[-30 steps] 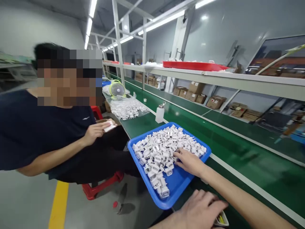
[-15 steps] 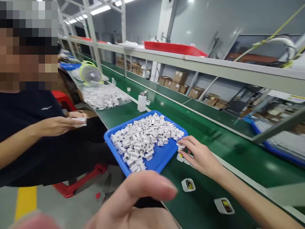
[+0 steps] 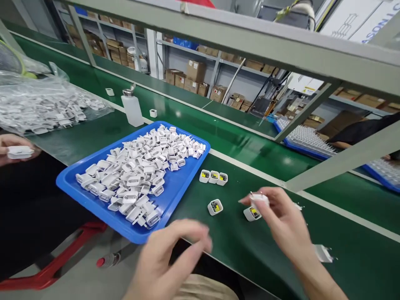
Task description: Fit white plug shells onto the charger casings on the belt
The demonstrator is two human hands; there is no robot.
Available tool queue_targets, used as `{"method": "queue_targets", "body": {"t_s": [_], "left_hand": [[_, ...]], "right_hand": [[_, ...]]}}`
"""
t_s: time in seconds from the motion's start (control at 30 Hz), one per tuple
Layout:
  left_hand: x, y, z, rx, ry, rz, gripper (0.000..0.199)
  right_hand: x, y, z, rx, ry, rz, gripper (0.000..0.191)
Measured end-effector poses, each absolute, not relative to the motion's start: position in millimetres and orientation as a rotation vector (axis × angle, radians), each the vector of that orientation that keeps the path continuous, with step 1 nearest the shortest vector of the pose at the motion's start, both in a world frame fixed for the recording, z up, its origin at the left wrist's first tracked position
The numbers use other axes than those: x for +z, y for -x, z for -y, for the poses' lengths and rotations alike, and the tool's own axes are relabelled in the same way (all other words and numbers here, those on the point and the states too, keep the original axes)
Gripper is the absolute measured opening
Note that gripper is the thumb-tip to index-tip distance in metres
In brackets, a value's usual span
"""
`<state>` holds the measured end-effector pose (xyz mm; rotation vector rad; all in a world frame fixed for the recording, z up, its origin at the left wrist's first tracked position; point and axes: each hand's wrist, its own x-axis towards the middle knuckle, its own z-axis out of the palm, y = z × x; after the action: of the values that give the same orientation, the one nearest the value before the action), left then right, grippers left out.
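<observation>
My right hand (image 3: 279, 216) holds a white plug cap (image 3: 259, 200) with two metal pins, just above an open white housing (image 3: 251, 213) with yellow and black parts inside. My left hand (image 3: 175, 254) hovers at the near table edge, thumb and fingertips close together and blurred; whether anything is between them is hidden. A blue tray (image 3: 173, 208) heaped with white plug caps (image 3: 134, 166) lies left of the housings. Three open housings (image 3: 213, 177) stand in a row by the tray's right side, and a single one (image 3: 215, 207) sits nearer to me.
A white pump bottle (image 3: 132, 109) stands behind the tray. Bagged white parts (image 3: 46, 108) lie at the left, near another person's hand (image 3: 12, 150). A metal frame beam (image 3: 218, 29) crosses overhead, with a slanting brace (image 3: 350, 158) at the right.
The view has turned right and down. My right hand has moved away from the tray's edge to a housing on the right, holding a plug cap. My left thumb and fingers have drawn together.
</observation>
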<state>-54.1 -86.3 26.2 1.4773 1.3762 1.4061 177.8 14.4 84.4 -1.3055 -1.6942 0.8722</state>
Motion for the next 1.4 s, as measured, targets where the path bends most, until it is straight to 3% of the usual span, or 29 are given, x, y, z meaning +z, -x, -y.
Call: {"method": "queue_targets", "body": {"t_s": [0.17,0.37,0.57,0.67,0.8,1.4], "left_hand": [[-10,12,24,1.162,-1.832,-1.532,0.049],[-38,4,0,1.069,-1.840,-1.576,0.013],[-32,0,3,0.980,-1.904,-1.677,0.026],[-30,-3,1,0.898,-1.913,-1.687,0.009],[-30,-2,-1,0.883,-1.869,-1.652,0.022],[-37,2,-4,0.987,-1.888,-1.639,0.023]], "right_hand": [[48,-154,-39,0.990,1.181,1.887,0.024],[24,-156,-50,0.696,1.059,2.323,0.013],[23,-166,-47,0.506,1.074,2.461,0.008],[21,-165,-47,0.432,1.066,2.478,0.008],[20,-165,-46,0.418,1.022,2.515,0.004],[23,-166,-48,0.495,0.964,2.586,0.022]]}}
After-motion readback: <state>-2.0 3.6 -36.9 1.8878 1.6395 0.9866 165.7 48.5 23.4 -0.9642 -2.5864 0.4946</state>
